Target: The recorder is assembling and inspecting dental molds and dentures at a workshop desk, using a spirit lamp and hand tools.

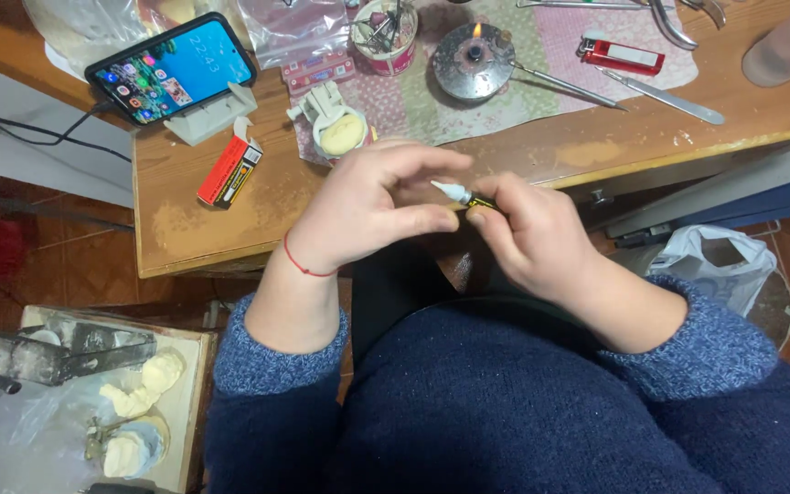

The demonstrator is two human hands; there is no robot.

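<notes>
My right hand [528,233] grips a small tube [457,193] with a white nozzle and a dark yellow-marked body, nozzle pointing left. My left hand [368,206] is cupped just left of it, thumb and fingers curled near the nozzle tip; whether it pinches something small I cannot tell. A red thread circles my left wrist. Both hands hover over the front edge of the wooden bench [185,210]. Just beyond them a pale dental cast in a white holder [338,128] sits on a patterned cloth.
A phone [172,69] leans on a stand at the back left, an orange-red box [229,170] beside it. A lit spirit burner [475,57], red lighter [622,57], metal tools and a cup stand behind. Plaster casts [139,402] lie lower left; a plastic bag [720,265] right.
</notes>
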